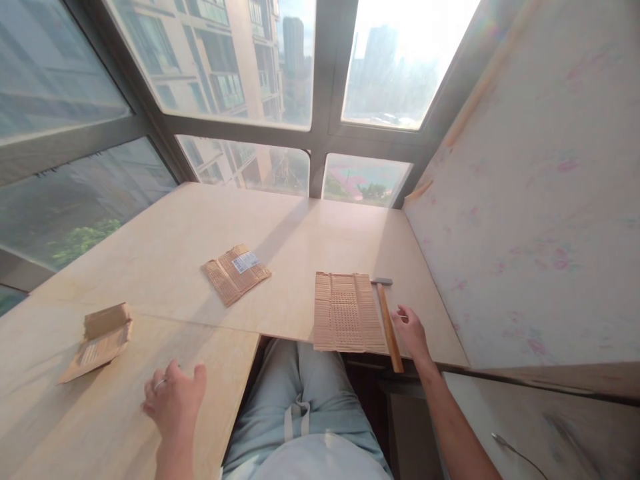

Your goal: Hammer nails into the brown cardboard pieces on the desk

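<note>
Right hand (411,330) sits just right of the hammer (387,323), fingers loosely apart, tips at its wooden handle, not wrapped. The hammer lies on the table (165,253) against the perforated cardboard (345,311). Left hand (173,400), well left of the hammer, fingers spread.

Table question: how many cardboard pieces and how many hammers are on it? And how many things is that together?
Cardboard pieces: 3
Hammer: 1
Total: 4
</note>
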The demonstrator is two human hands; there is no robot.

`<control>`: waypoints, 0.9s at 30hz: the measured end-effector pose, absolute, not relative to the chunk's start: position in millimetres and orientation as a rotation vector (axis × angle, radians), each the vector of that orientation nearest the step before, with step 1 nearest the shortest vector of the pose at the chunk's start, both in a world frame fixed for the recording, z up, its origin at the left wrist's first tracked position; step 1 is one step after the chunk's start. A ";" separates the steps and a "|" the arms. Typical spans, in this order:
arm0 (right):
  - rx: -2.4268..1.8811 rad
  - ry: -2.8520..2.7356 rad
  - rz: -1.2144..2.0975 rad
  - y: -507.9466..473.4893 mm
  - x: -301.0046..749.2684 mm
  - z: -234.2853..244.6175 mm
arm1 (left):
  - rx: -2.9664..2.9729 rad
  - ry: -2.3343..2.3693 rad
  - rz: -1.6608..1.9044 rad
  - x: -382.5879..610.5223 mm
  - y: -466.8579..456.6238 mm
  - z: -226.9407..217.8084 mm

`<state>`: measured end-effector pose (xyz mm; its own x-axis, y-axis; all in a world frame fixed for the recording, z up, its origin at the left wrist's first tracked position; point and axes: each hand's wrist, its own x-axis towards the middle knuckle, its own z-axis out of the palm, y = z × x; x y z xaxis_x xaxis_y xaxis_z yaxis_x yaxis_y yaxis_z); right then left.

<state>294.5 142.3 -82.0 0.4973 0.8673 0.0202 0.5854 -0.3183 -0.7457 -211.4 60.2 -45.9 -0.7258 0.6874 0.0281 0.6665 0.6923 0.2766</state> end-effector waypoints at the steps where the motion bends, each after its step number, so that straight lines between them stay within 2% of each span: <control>1: -2.032 -1.196 0.501 141.3 293.5 -83.0 | 1.064 2.828 0.343 -211.4 56.7 -45.8; 12: -2.035 -1.252 0.436 130.5 291.1 -93.8 | 0.725 2.797 0.236 -227.0 66.2 -57.8; 18: -2.041 -1.265 0.451 126.5 289.9 -97.4 | 1.010 2.744 0.218 -225.4 56.4 -58.6; 27: -2.004 -1.324 0.431 118.2 290.7 -99.7 | 1.200 2.801 0.494 -213.2 54.1 -73.5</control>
<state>290.7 118.2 -99.7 0.4256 0.9000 0.0943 0.6722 -0.2446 -0.6988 -213.2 54.1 -73.5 -0.6967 0.7135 0.0749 0.6961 0.6470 0.3113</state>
